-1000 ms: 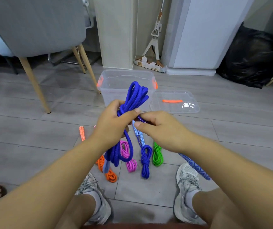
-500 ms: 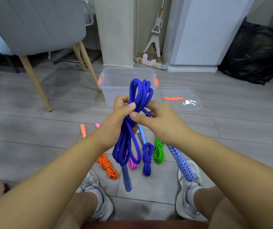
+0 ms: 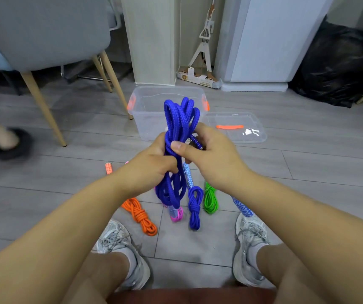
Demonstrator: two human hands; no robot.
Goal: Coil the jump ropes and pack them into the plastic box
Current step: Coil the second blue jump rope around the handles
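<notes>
1. Two hands meet on one blue jump rope (image 3: pixel 180 119), folded into a tall hank and held upright in the air above the person's feet, on the near side of the plastic box (image 3: pixel 147 123).
2. The left hand (image 3: pixel 154 165) grips the hank round its waist. The right hand (image 3: pixel 211 154) pinches the strands just above, with the thumb laid across the front.
3. The cord looks braided, soft and light. Its loops flop at the top and sag below the fist, so I'd expect it to spill apart if the waist is released.
4. The best hold, to my eye, is that middle, with all the strands together. The patterned handle (image 3: pixel 242 207) dangling under the right forearm looks stiffer and likely to swing.
5. The orange coil (image 3: pixel 140 213), pink coil (image 3: pixel 177 216), small blue coil (image 3: pixel 194 205) and green coil (image 3: pixel 210 199) lie on the floor by the shoes. The box stands open with its lid (image 3: pixel 237 139) beside it.
</notes>
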